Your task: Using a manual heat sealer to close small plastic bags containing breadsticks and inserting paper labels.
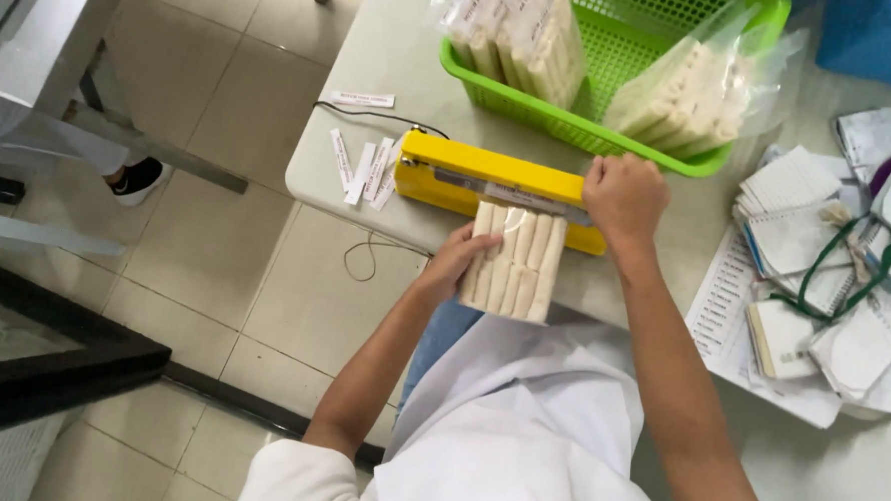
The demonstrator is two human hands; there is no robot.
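left hand grips bag of pale sticks overhanging desk edge | right hand closed, pressing yellow heat sealer | bag mouth hidden under sealer bar

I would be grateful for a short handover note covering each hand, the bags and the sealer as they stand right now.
Right hand presses down the arm of the yellow sealer.
Left hand holds the clear bag of pale sticks, its top under the arm.
Done: filled bags stand in the green basket.
Left: this bag is not yet in the basket.
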